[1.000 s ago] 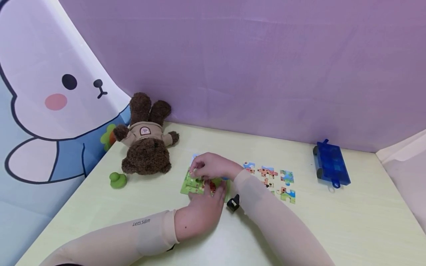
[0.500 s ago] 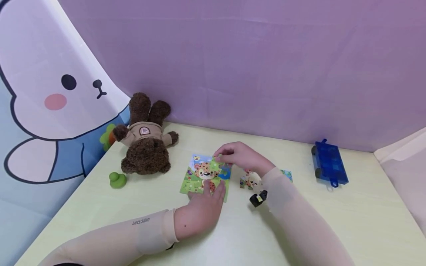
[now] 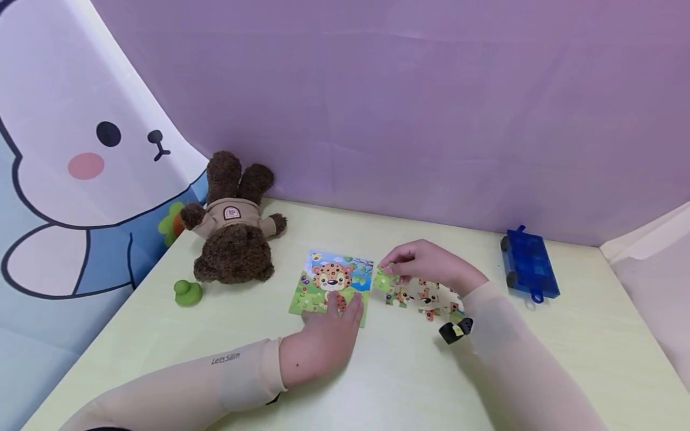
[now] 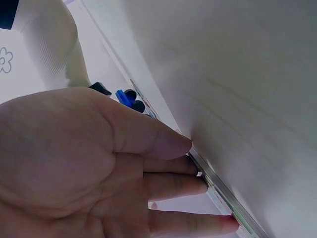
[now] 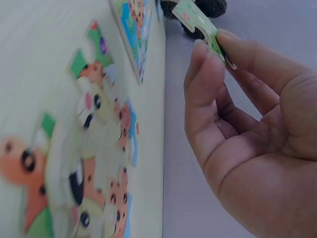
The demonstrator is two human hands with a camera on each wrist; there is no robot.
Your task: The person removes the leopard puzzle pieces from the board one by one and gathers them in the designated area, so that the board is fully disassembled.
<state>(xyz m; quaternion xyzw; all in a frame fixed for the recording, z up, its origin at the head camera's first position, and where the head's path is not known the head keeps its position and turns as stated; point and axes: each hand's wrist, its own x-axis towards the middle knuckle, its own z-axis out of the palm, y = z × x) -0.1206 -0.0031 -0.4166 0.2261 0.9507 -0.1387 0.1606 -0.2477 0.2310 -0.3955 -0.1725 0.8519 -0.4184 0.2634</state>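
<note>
A square picture board [image 3: 304, 296] with a spotted leopard cub on a green meadow lies mid-table. My left hand [image 3: 321, 347] rests at its front edge, straight fingers spread over the lower part of the picture. In the left wrist view the thumb [image 4: 163, 141] lies along the board's edge. My right hand [image 3: 433, 263] pinches a green jigsaw piece [image 3: 384, 280] between thumb and fingertips, just right of the board. Its pale green face with a small pink flower shows in the right wrist view, where the piece [image 5: 193, 17] is held above the table.
Several loose jigsaw pieces [image 3: 429, 299] lie right of the board, partly hidden by my right hand and wrist. A brown plush toy [image 3: 237, 251] and green rubber duck [image 3: 187, 293] are at left. A blue toy cart [image 3: 532, 263] stands at the back right.
My right hand has moved from over the board to its right side, now with the green jigsaw piece, uncovering the leopard picture. The left hand has stayed on the board.
</note>
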